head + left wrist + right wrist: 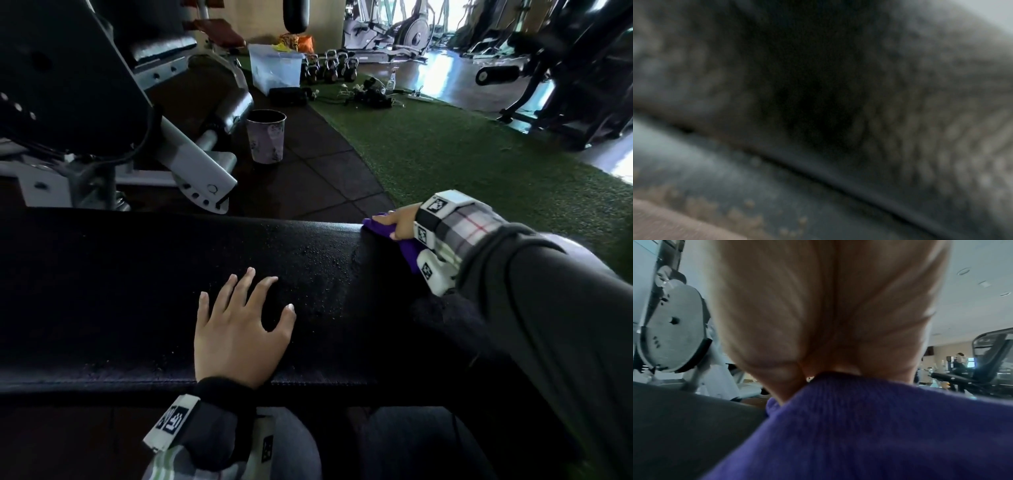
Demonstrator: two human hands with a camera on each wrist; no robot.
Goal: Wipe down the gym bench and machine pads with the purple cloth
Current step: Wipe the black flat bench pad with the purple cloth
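Note:
A black bench pad (137, 291) runs across the head view, and water droplets (318, 260) speckle its middle right. My left hand (239, 318) lies flat on the pad with its fingers spread and holds nothing. My right hand (397, 222) presses the purple cloth (407, 251) onto the pad's far right corner, fingers stretched out over it. In the right wrist view the purple cloth (859, 426) bunches up under my palm (828, 305), hiding the fingers. The left wrist view is dark and blurred, showing only the bench pad (735, 186) with droplets.
A grey weight machine (191, 161) stands close behind the bench on the left. On the dark floor tiles sit a patterned bin (266, 137), a clear plastic box (275, 68) and kettlebells (329, 66). Green turf (445, 154) with a spray bottle (392, 80) lies to the right.

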